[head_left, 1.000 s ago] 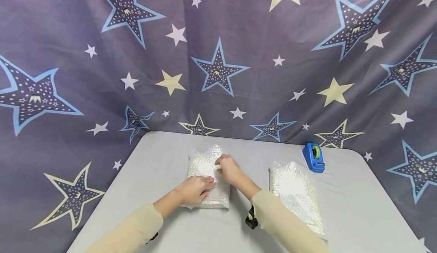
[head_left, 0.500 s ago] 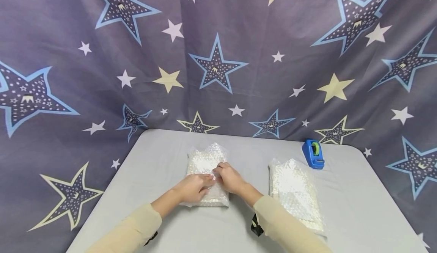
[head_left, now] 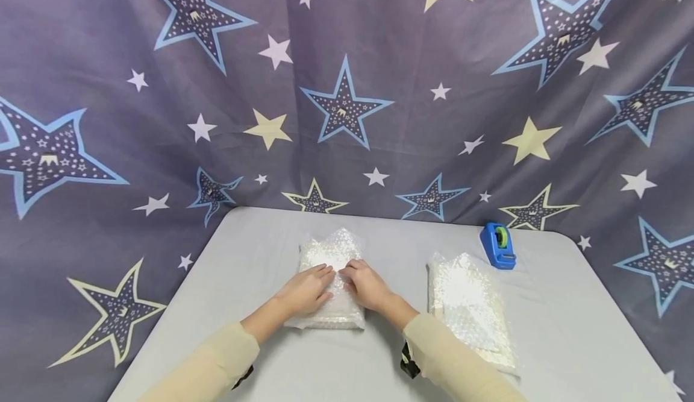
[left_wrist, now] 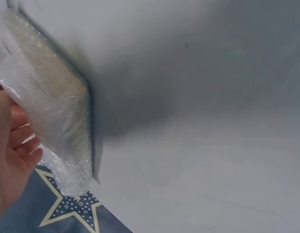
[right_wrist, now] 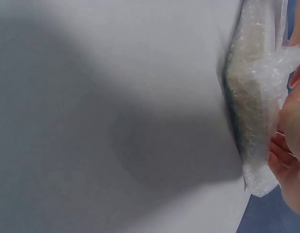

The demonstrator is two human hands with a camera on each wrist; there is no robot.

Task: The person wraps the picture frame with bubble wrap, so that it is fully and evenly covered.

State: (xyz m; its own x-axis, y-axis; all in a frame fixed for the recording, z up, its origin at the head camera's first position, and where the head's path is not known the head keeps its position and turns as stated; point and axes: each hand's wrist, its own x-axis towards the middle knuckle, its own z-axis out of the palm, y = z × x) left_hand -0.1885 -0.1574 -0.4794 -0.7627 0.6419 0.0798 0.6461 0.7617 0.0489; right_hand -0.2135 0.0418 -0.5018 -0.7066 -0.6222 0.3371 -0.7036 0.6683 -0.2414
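In the head view, a flat package in bubble wrap [head_left: 333, 251] lies on the table toward the left. My left hand [head_left: 307, 290] rests on its top, fingers extended toward the middle. Opposite it, my right hand [head_left: 368, 284] touches the wrap with bent fingers, its fingertips close to the left hand's fingertips. The left wrist view shows the left hand [left_wrist: 14, 150] along the wrap's side, with the package [left_wrist: 57, 102] beside it. From the right wrist, the package [right_wrist: 251, 97] stands at the right edge and the right hand [right_wrist: 290, 150] lies against its wrap.
A second bubble-wrapped package [head_left: 468, 305] lies to the right, partly behind the right sleeve [head_left: 455, 354]. Near the back right corner stands a blue tape dispenser [head_left: 497, 245] with a green roll. A star-patterned curtain [head_left: 347, 167] hangs behind the grey table [head_left: 558, 317].
My right hand has come down from higher on the package to its middle. The left fingers have shifted up and slightly left across the wrap. The package stays in place.
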